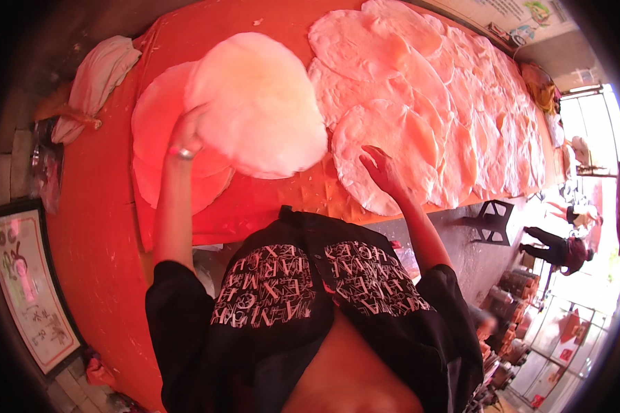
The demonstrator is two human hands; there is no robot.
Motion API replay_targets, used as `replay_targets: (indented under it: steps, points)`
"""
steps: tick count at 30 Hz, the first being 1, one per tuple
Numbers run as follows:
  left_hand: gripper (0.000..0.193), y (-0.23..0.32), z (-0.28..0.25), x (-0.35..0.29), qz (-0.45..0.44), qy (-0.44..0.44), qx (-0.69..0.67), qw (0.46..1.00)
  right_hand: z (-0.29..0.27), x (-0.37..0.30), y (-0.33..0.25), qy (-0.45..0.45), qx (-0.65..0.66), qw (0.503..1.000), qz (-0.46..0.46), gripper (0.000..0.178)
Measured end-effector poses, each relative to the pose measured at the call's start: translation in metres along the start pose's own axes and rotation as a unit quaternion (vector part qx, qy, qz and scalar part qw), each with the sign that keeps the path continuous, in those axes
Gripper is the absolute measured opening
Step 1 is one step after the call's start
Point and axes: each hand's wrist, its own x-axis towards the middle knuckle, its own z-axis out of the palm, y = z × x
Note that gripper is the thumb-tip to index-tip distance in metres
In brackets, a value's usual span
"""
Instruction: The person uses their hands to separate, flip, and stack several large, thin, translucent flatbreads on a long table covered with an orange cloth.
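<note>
A large round sheet of thin pale flatbread [262,103] is up above the table at the left, brighter than the rest. My left hand [188,132], with a ring or band at the wrist, grips its left edge; the fingers are partly blurred. Beneath it lie more flatbread rounds [160,110], stacked on the red-orange cloth. My right hand [384,172] has its fingers apart and holds nothing. It is over the nearest flatbread [365,134] of the right-hand spread; whether it touches is hard to tell.
Overlapping flatbreads [489,131] cover the right part of the table [255,199]. A person's arm [72,113] and white cloth [107,76] show at far left. A dark stool [492,224] stands beyond the table at right, with people [565,251] farther off. A framed sign [31,289] is lower left.
</note>
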Motion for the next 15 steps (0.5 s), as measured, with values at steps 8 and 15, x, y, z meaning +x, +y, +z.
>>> replay_targets:
  steps: [8, 15]
  points:
    - [0.026, -0.104, -0.178, -0.094, -0.102, 0.449, 0.315, 0.830, 0.074, -0.002, -0.004, -0.124, -0.223, 0.948, 0.192, 0.091]
    - [0.026, -0.099, 0.005, -0.116, -0.165, 0.186, -0.088, 0.965, 0.079, -0.011, 0.006, -0.136, -0.211, 0.952, 0.174, 0.087]
